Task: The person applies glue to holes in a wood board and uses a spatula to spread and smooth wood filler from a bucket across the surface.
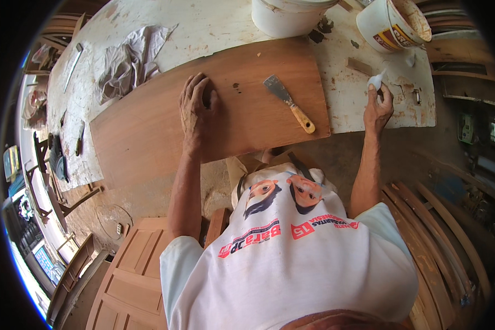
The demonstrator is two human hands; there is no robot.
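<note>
A reddish-brown wooden board (148,126) lies across a stained white worktable (214,27). My left hand (197,107) rests flat on the board, palm down, fingers together, holding nothing. A putty knife (287,101) with a metal blade and a yellow wooden handle lies on the board to the right of that hand. My right hand (378,104) is at the table's right part, off the board, fingers pinched on a small white wad (375,81), perhaps cloth or paper.
A crumpled grey rag (127,61) lies at the table's left. Two white buckets (285,15) (391,23) stand at the far edge, one tilted. A small wood block (359,66) lies near the right hand. Panelled doors (132,275) and curved wooden pieces (445,242) lie on the floor.
</note>
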